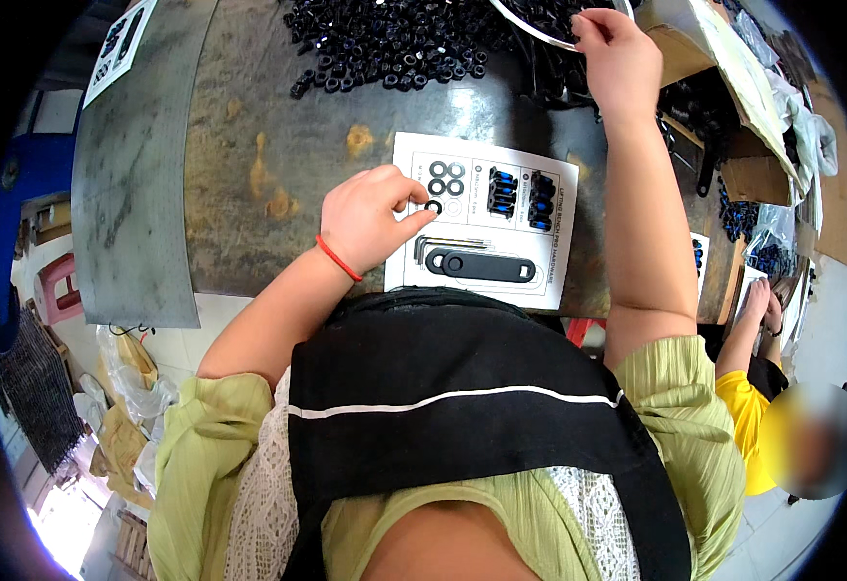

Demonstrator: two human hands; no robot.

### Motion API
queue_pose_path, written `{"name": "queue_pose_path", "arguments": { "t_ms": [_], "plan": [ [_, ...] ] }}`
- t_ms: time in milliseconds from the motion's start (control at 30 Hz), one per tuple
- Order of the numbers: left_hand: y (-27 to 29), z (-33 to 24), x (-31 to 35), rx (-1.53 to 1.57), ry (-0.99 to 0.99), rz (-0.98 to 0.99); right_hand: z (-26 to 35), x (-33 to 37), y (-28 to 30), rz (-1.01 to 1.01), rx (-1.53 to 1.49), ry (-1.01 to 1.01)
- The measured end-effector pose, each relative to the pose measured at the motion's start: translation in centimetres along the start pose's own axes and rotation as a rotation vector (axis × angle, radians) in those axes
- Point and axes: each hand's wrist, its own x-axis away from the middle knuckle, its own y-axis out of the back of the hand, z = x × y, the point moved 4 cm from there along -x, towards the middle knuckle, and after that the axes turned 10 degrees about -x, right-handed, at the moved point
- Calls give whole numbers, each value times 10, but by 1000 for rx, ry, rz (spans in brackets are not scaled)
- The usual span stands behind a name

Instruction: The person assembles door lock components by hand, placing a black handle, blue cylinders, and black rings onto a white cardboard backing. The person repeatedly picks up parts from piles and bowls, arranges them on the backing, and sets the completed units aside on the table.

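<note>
My left hand is over the left side of a white printed sheet, thumb and forefinger closing on a black washer at the sheet's surface. Several more washers lie just above it in rows. Beside them on the sheet are two groups of black bolts with blue on their threads, hex keys and a long black handle-like part. My right hand reaches far right to a white-rimmed container of dark small parts. Its fingers are pinched together; whatever they hold is hidden.
A big heap of black nuts covers the far part of the worn table. Cardboard boxes and dark parts stand at the right. Another person in a yellow top works at the right. A grey mat lies left.
</note>
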Motion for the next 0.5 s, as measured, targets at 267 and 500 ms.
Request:
{"name": "queue_pose_path", "arguments": {
  "t_ms": [267,500],
  "plan": [
    [2,-4,0,16,-24,-52,61,166,-19,786,146,-32],
    [0,0,1,13,-15,-32,59,196,-27,670,202,-54]
  ]
}}
